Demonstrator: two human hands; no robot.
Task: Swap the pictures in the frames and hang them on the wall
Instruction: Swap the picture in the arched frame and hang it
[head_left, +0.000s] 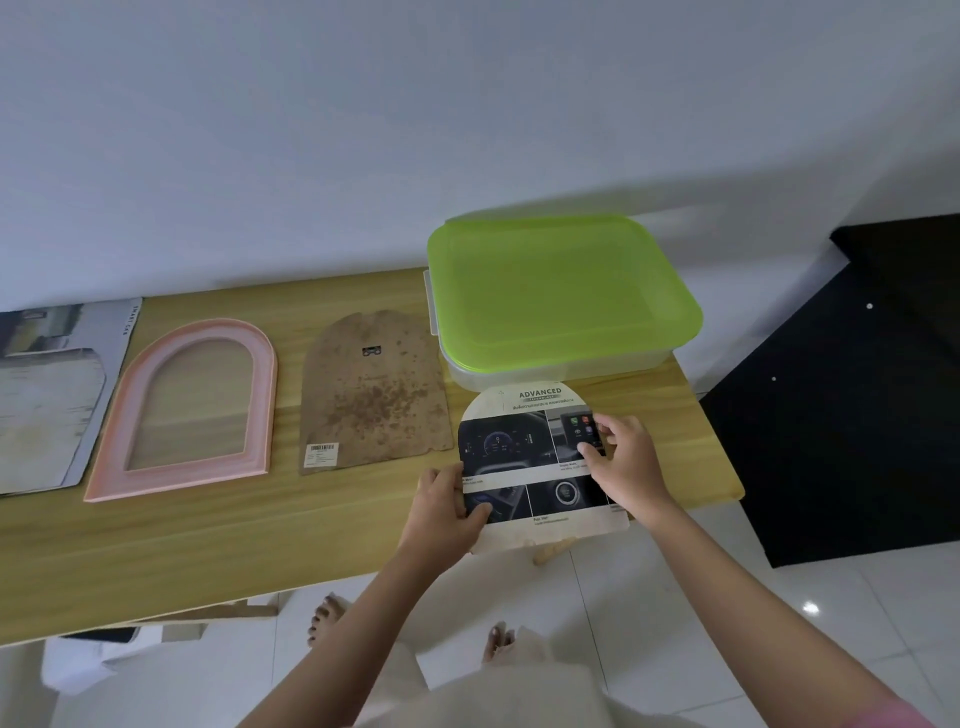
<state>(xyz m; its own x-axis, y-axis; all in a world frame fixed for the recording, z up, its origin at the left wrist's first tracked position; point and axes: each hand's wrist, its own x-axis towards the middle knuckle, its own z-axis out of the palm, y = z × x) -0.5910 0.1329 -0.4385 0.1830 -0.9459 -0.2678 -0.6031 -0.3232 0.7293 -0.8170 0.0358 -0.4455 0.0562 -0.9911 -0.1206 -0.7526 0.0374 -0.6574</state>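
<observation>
An arch-shaped printed picture (524, 457) with car dashboard photos and the word ADVANCED lies at the table's front right, overhanging the edge. My left hand (447, 506) grips its lower left corner, thumb on top. My right hand (626, 454) holds its right side, fingers on the print. A pink arched frame (109, 462), empty, lies flat to the left. Between frame and picture lies the brown stained backing board (374, 389) with a small hanger and a barcode label.
A clear box with a green lid (561, 291) stands behind the picture by the white wall. A magazine page (47, 395) with an arch cut out lies at the far left. The wooden table (234, 540) ends near my feet; a black cabinet (841, 415) stands right.
</observation>
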